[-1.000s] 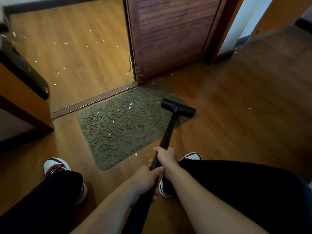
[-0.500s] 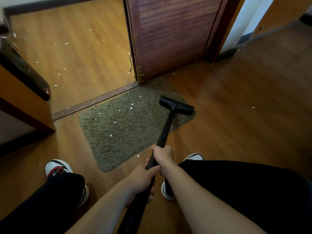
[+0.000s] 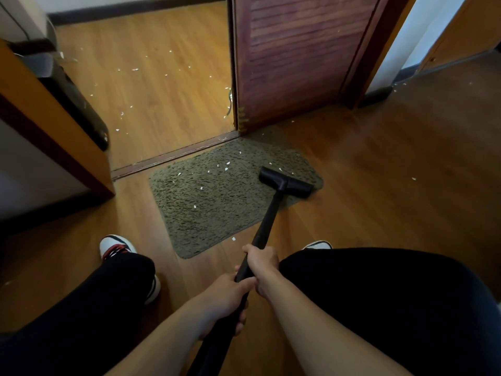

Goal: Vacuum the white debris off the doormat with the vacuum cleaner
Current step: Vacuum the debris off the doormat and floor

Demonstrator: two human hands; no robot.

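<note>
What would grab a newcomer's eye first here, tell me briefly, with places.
The black vacuum head sits on the right end of the doormat. Scattered white debris dots the mat's far middle and the floor past the threshold. The right hand grips the wand ahead of the left hand.

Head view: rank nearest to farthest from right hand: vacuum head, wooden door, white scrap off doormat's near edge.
1. White scrap, floor, just ahead of right hand.
2. Vacuum head, on doormat's right end.
3. Wooden door, beyond the doormat.
</note>
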